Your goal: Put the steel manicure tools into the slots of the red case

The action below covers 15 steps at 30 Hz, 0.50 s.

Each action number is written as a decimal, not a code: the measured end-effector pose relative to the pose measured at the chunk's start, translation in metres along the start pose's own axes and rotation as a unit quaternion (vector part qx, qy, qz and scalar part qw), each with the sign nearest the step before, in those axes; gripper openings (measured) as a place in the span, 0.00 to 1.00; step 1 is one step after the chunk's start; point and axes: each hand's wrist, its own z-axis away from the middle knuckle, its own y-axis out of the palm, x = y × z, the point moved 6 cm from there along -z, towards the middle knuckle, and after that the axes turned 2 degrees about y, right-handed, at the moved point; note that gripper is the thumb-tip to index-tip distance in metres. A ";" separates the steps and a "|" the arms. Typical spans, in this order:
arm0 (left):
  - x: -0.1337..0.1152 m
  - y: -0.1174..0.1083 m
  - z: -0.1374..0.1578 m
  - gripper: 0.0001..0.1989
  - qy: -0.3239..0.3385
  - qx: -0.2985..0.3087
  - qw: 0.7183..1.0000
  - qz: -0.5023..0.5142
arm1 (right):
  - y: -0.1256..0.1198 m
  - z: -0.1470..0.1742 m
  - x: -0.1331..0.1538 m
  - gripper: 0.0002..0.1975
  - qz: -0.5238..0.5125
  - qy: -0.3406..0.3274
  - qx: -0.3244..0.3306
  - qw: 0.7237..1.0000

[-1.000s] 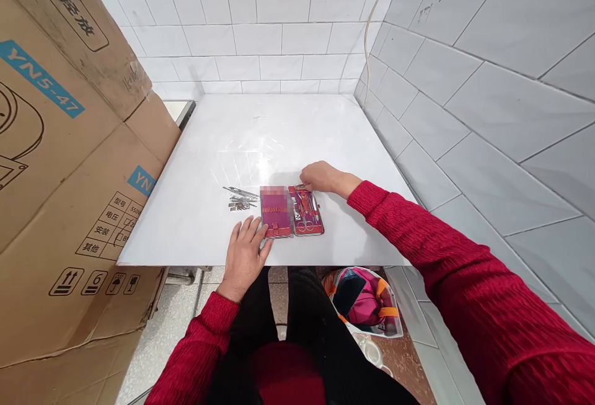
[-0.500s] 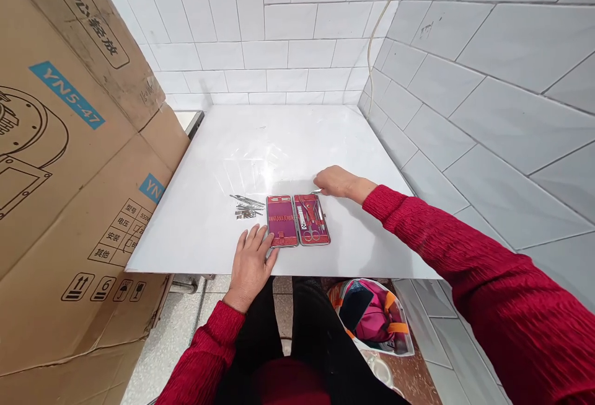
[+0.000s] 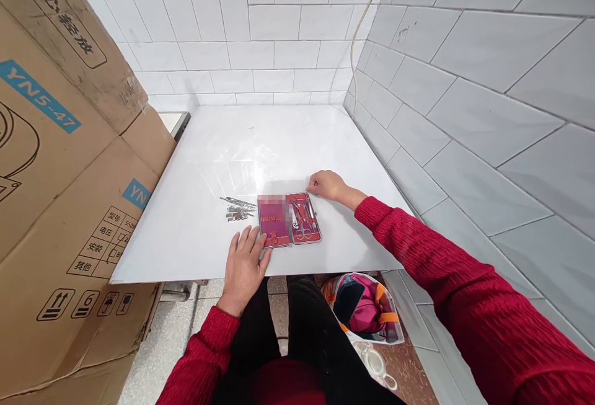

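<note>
A manicure case lies unfolded on the white table, red-trimmed with a purple lining. Its right half holds small scissors and other slim metal tools under a red strap. The left half has a row of bare loops. My left hand rests flat with fingers spread, its fingertips at the case's lower left corner. Beside the case's upper right corner, my right hand is curled with thumb and fingers pinched; whatever they hold is hidden. Several thin metal tools lie in a loose pile left of the case.
A big cardboard box stands along the table's left side. Tiled walls close off the back and right. Below the front edge sits a bag with pink and dark contents. A pale cable hangs in the corner.
The view has shifted, so the table and case appear further left. A silvery piece showing at my right fingertips earlier is no longer visible there. My left hand keeps its place by the case.
</note>
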 end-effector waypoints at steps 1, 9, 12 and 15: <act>0.000 0.000 0.000 0.16 0.001 0.000 1.000 -0.002 | 0.002 -0.001 0.005 0.13 -0.011 0.008 0.021 1.000; 0.002 0.002 0.001 0.17 0.005 -0.003 1.000 0.005 | 0.012 -0.015 0.025 0.07 0.023 0.061 0.116 0.991; 0.003 0.003 0.001 0.17 0.007 -0.010 1.000 0.001 | 0.010 -0.022 0.031 0.10 0.054 0.051 0.068 0.995; 0.003 0.003 0.002 0.17 0.009 -0.012 1.000 -0.002 | 0.006 -0.028 0.034 0.13 0.062 0.050 0.018 0.997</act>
